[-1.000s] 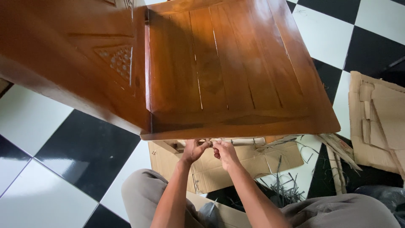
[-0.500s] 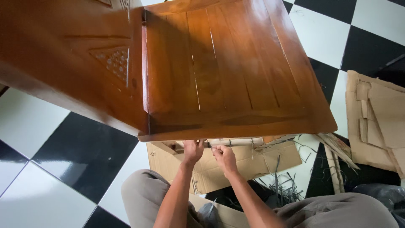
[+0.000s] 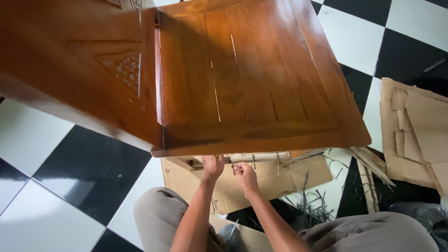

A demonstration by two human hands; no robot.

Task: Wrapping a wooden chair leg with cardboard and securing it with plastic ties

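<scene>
A large polished brown wooden furniture piece point(image 3: 242, 79) with a slatted panel and a carved side fills the upper view. Under its front edge runs a pale paper-wrapped rail point(image 3: 263, 157) crossed by thin dark straps. My left hand point(image 3: 213, 166) reaches up under the edge, its fingers curled against the rail's left end. My right hand point(image 3: 245, 175) is just beside it, closed in a pinch on a thin dark strap point(image 3: 229, 160) between the two hands. The fingertips of both hands are partly hidden by the wood's edge.
Flattened brown cardboard point(image 3: 275, 179) lies under the hands on a black-and-white checkered tile floor point(image 3: 88, 163). More torn cardboard point(image 3: 415, 135) sits at the right. Loose cut dark straps point(image 3: 310, 205) lie scattered by my right knee. My knees in grey trousers point(image 3: 154, 214) frame the bottom.
Both hands have stayed at the rail; my right hand has drawn slightly down and to the left. The view has shifted a little.
</scene>
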